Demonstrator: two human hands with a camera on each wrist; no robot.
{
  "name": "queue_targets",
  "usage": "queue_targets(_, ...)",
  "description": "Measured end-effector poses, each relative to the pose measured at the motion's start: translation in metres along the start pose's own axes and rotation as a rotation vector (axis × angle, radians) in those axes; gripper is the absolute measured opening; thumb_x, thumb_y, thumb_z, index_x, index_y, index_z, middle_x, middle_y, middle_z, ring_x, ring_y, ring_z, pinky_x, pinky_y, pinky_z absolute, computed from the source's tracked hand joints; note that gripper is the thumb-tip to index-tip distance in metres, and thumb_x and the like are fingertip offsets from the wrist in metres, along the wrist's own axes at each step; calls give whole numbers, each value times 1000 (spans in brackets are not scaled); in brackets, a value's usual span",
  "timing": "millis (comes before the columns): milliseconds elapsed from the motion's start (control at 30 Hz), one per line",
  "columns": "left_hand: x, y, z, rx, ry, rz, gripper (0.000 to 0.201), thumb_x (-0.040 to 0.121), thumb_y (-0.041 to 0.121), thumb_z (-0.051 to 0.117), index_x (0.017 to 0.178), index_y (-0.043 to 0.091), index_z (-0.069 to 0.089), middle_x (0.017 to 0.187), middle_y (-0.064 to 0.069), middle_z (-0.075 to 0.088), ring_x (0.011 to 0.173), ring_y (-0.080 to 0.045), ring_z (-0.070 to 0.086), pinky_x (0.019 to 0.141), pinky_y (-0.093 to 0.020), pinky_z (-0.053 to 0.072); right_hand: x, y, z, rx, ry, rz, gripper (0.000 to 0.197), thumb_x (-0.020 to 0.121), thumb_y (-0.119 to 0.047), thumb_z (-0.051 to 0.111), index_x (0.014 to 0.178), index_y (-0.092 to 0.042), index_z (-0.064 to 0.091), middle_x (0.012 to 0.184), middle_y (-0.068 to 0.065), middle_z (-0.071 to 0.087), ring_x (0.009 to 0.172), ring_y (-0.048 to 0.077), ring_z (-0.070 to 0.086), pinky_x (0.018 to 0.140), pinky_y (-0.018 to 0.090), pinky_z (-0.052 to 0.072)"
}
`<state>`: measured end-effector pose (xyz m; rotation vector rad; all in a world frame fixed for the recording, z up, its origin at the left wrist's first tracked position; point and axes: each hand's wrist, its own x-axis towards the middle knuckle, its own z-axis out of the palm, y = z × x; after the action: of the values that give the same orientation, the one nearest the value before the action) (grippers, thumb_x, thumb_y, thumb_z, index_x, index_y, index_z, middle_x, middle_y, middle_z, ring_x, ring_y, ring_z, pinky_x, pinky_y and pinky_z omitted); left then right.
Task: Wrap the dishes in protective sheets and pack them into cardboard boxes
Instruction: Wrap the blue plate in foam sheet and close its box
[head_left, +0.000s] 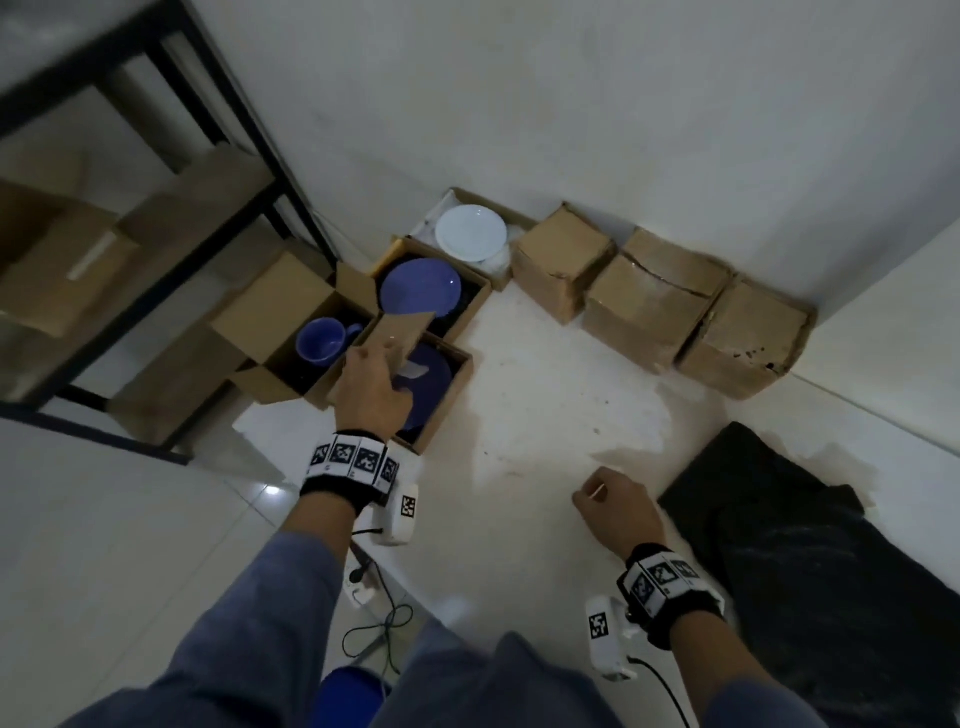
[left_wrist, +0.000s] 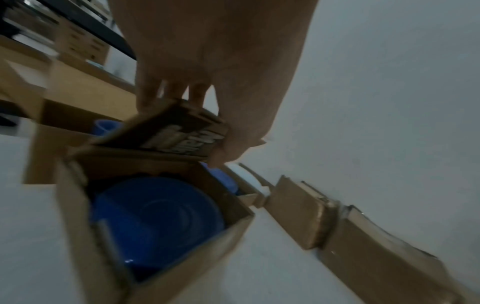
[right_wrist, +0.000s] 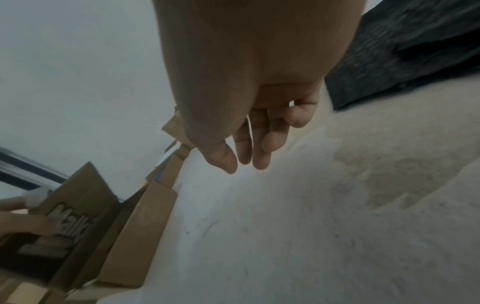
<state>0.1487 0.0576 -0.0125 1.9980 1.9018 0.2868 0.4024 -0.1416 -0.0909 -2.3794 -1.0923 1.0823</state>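
Observation:
A blue plate (head_left: 428, 387) lies in an open cardboard box (head_left: 448, 402) on the floor. My left hand (head_left: 371, 358) pinches that box's flap (head_left: 402, 335) and holds it tilted over the plate. The left wrist view shows the thumb under the printed flap (left_wrist: 168, 133) and the fingers on its far edge, with the blue plate (left_wrist: 155, 222) below in the box (left_wrist: 85, 236). My right hand (head_left: 587, 496) hangs over the bare floor to the right; its fingers (right_wrist: 259, 152) are loosely curled and hold nothing.
A blue cup (head_left: 322, 340), another blue plate (head_left: 420, 288) and a white plate (head_left: 470, 231) sit in open boxes behind. Three closed boxes (head_left: 654, 296) line the wall. Black sheets (head_left: 810, 519) lie at right, a black shelf frame (head_left: 249, 119) at left, cables (head_left: 374, 623) near my knees.

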Motion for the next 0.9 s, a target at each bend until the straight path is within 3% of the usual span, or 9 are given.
queue_targets(133,-4,-15,-1,-33,-29,95,39,97,8,51,136,13,54,112,-18,64,102,-38,60,81,-42,48,-9,-5,5,20,2,-54,16,83,-35,68,74,-27,57,76,-7,63,74,17,61,69,30,51)
queue_targets(200,-8,-12,0,-25,-76,109,39,99,7,47,138,10,54,113,-21,65,102,-40,59,82,-43,47,-14,0,2,17,9,-71,16,83,-35,68,74,-28,57,76,-6,64,73,17,62,68,30,50)
queue_targets(267,-11,-10,2,-61,-121,114,38,97,6,49,134,8,57,114,-22,65,104,-42,59,85,-44,48,-19,7,-3,4,13,-71,16,84,-34,67,75,-28,56,77,-5,64,73,16,61,66,28,49)
queue_targets(400,-28,7,8,-124,-234,123,10,93,12,53,99,7,60,93,-19,63,90,-41,60,78,-42,49,-25,21,-12,10,0,-53,12,86,-33,66,80,-28,57,79,-4,65,73,16,62,68,33,55)
queue_targets(500,-49,30,15,-200,-355,164,9,89,13,58,91,6,63,93,-18,67,87,-37,62,79,-41,52,-32,25,-14,36,1,-80,13,87,-31,66,95,-28,57,81,-5,64,75,15,62,71,34,54)
queue_targets(633,-75,63,24,-306,-573,272,6,83,9,65,87,8,69,89,-11,72,86,-29,66,77,-36,52,-42,24,-15,-85,58,-225,38,87,-25,65,123,-32,51,97,-6,63,86,16,62,76,32,50)
queue_targets(733,-83,81,33,-367,-755,325,14,78,7,74,90,14,74,92,-2,76,90,-19,70,83,-33,57,-44,29,-19,-309,23,-198,26,90,-28,59,115,-23,62,111,1,63,100,24,63,87,40,53)
queue_targets(800,-82,87,39,-401,-744,329,21,76,8,78,97,12,76,96,0,76,93,-16,71,89,-34,57,-48,36,-24,-365,-51,-104,21,90,-33,55,103,-22,67,105,3,68,97,26,65,84,41,55)
queue_targets(900,-78,92,44,-400,-548,309,31,75,15,84,105,17,75,96,2,72,94,-15,68,83,-23,53,-58,54,-30,-332,-156,-34,18,85,-33,56,97,-24,67,98,3,70,93,25,68,81,44,57)
